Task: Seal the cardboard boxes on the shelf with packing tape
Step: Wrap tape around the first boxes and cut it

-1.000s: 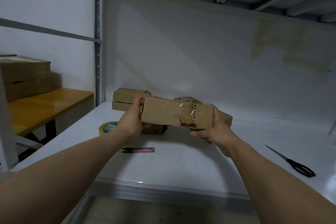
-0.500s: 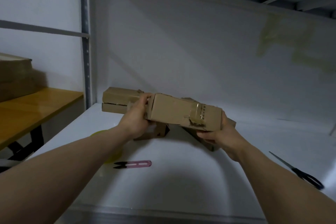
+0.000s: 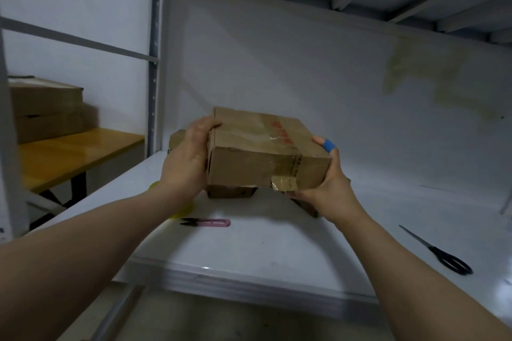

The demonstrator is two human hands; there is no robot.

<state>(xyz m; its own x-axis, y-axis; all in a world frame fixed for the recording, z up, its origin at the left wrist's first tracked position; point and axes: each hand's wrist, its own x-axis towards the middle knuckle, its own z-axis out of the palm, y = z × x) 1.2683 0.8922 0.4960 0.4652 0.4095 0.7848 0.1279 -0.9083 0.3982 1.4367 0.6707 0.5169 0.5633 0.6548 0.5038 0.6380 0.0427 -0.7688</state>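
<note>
A flat brown cardboard box with old clear tape and red print hangs above the white shelf, tilted so its top faces me. My left hand grips its left end, thumb over the top. My right hand grips the right end from below, a blue band on one finger. Behind and under it lie other cardboard boxes, mostly hidden. A yellow tape roll peeks out behind my left forearm.
Pink thread snips lie on the shelf in front of the boxes. Black scissors lie at the right. A steel upright stands at the left; beyond it a wooden table carries stacked boxes.
Both hands have lifted the box higher and tipped it, so its broad top now faces me instead of its long side.
</note>
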